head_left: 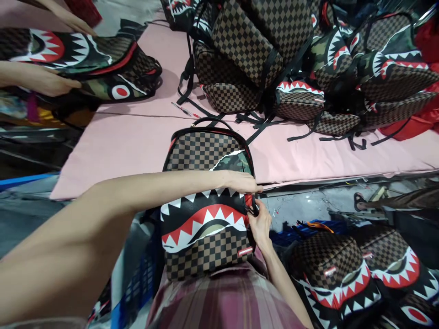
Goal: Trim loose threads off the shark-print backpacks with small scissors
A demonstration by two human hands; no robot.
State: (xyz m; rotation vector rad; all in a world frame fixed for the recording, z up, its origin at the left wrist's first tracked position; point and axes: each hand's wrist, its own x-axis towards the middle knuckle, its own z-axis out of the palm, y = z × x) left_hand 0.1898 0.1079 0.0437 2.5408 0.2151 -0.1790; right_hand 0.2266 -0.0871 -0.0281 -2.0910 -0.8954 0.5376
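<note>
One checkered shark-mouth backpack [209,219]: the landmark, its base by the plaid shirt [222,297], its upper part over the near edge of the pink-covered bench [116,146]; its long axis runs away from the wearer, top handle [212,119] farthest.
Left hand [242,182]: reaches across the backpack's front to its right side, fingers straight; whether it grips, I cannot tell.
Right hand [260,224]: closed on the backpack's right edge beside red lining [249,199], its forearm the nearer to that side.
Bulk of the backpack: leftward from both hands.
Backpack heap [247,45]: beyond the landmark backpack, spreading rightward.
</note>
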